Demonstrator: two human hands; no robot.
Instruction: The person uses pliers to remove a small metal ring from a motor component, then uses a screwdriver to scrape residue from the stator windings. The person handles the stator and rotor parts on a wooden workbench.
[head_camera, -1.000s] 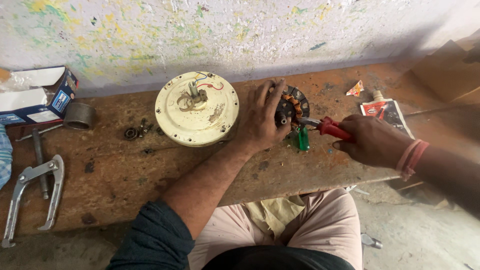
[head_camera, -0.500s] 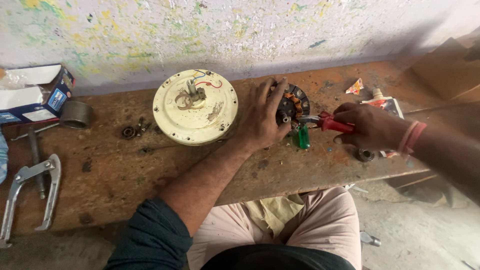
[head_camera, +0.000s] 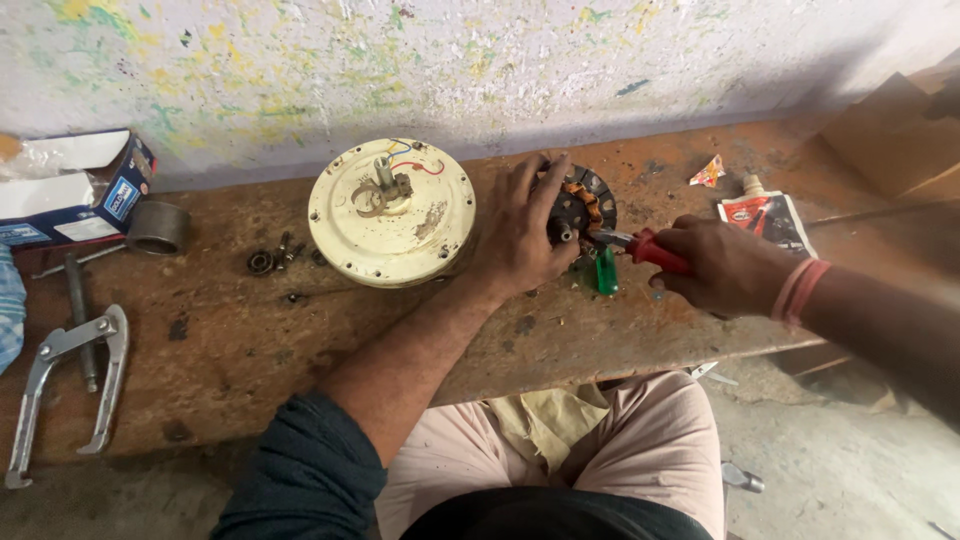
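Left hand (head_camera: 520, 235) on stator (head_camera: 580, 205); pliers (head_camera: 640, 247)

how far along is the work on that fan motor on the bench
Done: the cream round motor cover lies apart from the wound stator, with loose bearings beside it. In hand: the left hand steadies the stator while the right hand works red-handled pliers at its edge. Left: the parts are not yet back together; the puller lies unused.
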